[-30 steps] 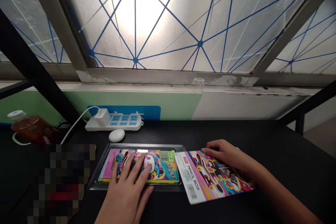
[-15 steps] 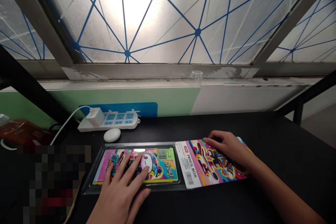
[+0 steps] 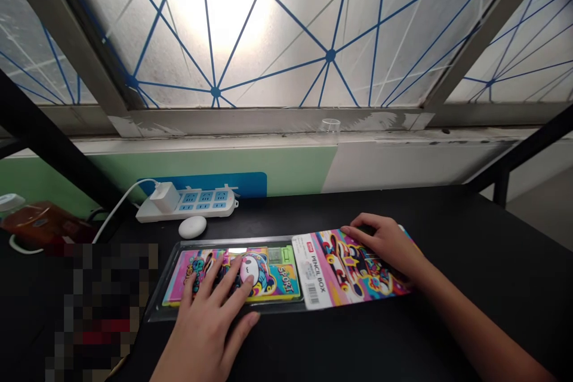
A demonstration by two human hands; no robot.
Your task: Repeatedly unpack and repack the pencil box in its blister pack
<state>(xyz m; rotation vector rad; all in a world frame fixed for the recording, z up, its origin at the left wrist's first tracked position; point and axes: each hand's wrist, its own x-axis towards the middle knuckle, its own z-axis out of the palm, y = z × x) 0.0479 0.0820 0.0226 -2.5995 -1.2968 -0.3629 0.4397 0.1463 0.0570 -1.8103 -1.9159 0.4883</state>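
Observation:
My left hand (image 3: 215,304) lies flat with fingers spread on a bright, cartoon-printed pencil box (image 3: 275,274). The box sits in a clear plastic tray (image 3: 156,310), and a green piece shows at its upper right corner. To the right, a colourful backing card (image 3: 329,289) printed "PENCIL BOX" with a barcode overlaps the tray's right end. My right hand (image 3: 389,245) is on the card's far edge, thumb and forefinger bent close together on it. The remaining right fingers are mostly hidden.
Behind the tray are a white oval object (image 3: 192,227) and a white power strip (image 3: 210,206) with a plugged-in adapter (image 3: 165,197). A bottle of reddish-brown liquid (image 3: 40,224) lies at left, near a blurred-out patch (image 3: 102,310). A clear cup (image 3: 330,125) stands on the windowsill.
The whole view has shifted slightly, with the tray and card appearing a little higher. Both hands keep their places on the pencil box and the card.

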